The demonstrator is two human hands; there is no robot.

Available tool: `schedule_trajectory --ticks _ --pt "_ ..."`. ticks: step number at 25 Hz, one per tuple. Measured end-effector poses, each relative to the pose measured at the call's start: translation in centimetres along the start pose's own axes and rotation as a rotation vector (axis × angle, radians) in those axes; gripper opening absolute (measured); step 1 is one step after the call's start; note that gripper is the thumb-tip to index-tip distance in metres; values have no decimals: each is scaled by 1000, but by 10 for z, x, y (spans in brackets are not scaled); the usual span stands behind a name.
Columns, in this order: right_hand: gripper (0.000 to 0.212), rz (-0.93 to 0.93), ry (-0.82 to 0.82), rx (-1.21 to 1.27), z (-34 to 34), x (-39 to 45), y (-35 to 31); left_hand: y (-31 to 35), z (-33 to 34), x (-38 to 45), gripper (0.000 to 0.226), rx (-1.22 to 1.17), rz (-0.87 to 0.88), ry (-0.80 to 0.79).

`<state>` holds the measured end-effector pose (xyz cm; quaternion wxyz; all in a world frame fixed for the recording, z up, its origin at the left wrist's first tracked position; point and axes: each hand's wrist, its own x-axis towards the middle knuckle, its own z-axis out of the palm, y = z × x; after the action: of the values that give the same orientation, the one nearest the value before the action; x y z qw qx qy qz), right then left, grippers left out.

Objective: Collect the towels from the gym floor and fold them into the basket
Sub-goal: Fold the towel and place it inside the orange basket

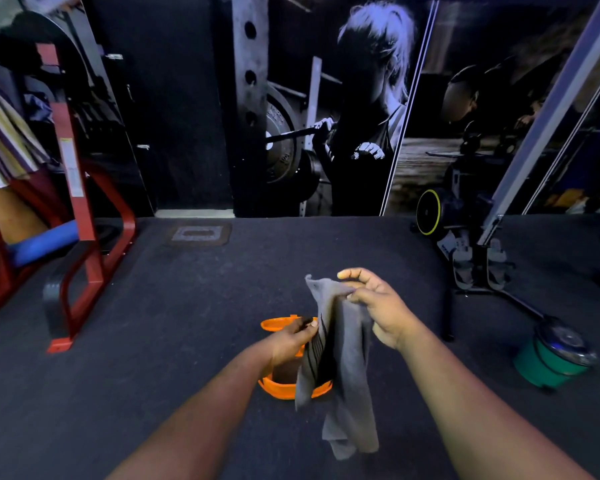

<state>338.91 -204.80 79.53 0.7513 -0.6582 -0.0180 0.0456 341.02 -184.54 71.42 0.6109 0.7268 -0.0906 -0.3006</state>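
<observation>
I see a grey towel (347,358) hanging in the air in front of me, limp and creased, with a band of dark stripes running along one edge near its upper left side. Its top corner sticks up in a small point, and the rest drops in loose folds to a crumpled lower end. My right hand (378,306) pinches the towel's upper edge between thumb and fingers, with the forefinger lifted and curled above the cloth. My left hand (291,337) grips the striped edge lower down, thumb on top and fingers curled behind the fabric, where I cannot see them fully. The towel hangs directly over an orange basket (284,389) that stands on the dark gym floor (153,358); the cloth covers the basket's right side, and I cannot tell whether it touches the rim. A red metal frame (84,237) stands off to the left, and a green bucket (551,358) sits on the floor well to the right.
</observation>
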Motion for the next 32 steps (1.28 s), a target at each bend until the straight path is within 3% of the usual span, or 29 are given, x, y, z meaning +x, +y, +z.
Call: schedule_trajectory --ticks 6,9,10,14,17,19,21,23,25,27,30,32 --pt "46 -54 89 195 -4 5 -14 -5 4 5 42 -160 -55 -79" --pt "39 -43 60 224 0 5 -16 10 10 11 64 -186 47 49" --pt "37 -40 37 221 2 5 -16 16 12 14 60 -201 97 105" --pt "33 -30 38 200 0 10 -14 31 3 24 11 -155 237 219" --pt "25 -63 111 -234 -13 14 -3 31 -10 28 5 -162 287 290" --pt "11 -66 34 -549 -16 16 6 36 -15 31 5 17 367 336" --pt "32 -70 -46 -786 -12 20 14 46 -18 32 11 212 448 333" --pt "45 -104 -20 -954 -7 26 21 55 -21 33 19 383 482 359" --pt "30 -133 -4 -919 -4 30 24 57 -24 30 25 445 463 389" --pt "13 -182 39 -728 -6 29 23 47 -28 26 31 457 389 377" --pt "16 -198 112 -440 -17 25 20 13 -50 20 31 830 217 259" --pt "20 -129 151 -326 -21 24 21 -4 -62 15 31 742 197 259"
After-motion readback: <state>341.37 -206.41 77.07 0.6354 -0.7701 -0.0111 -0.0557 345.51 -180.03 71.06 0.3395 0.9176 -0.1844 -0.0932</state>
